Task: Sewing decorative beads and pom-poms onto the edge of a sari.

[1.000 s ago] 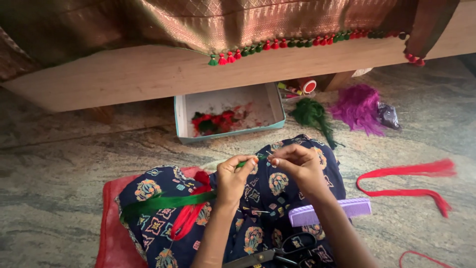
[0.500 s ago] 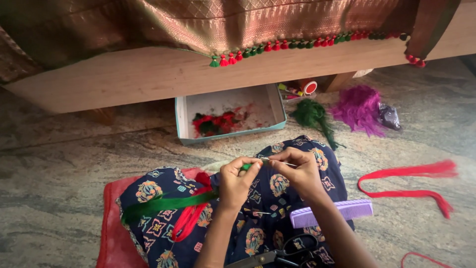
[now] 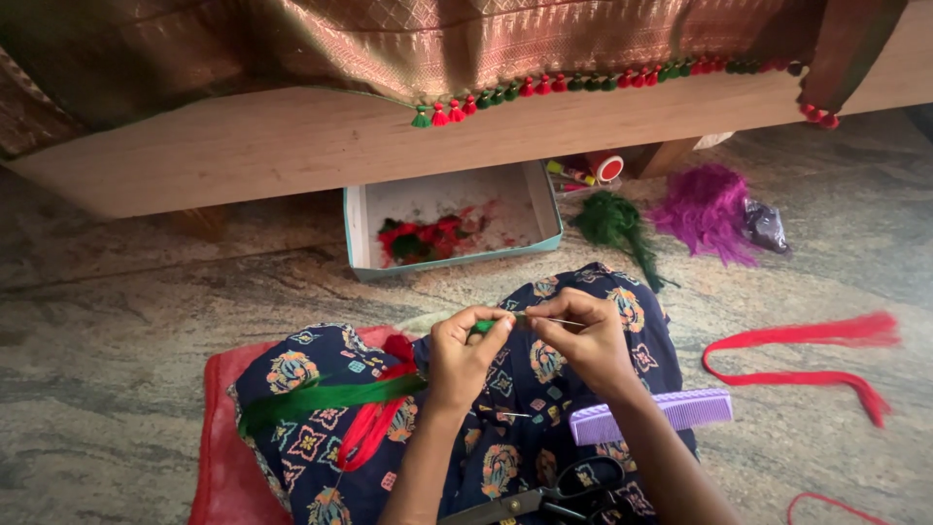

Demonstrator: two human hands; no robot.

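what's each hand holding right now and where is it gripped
Left hand pinches the green thread bundle at its end; right hand pinches a thin needle near its middle.

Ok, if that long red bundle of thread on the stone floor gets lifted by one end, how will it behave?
The long red thread bundle would probably go floppy, since it already lies in a loose bend on the stone floor. It looks light for its length, being thin loose strands. Its frayed end seems apt to splay or snag when dragged.
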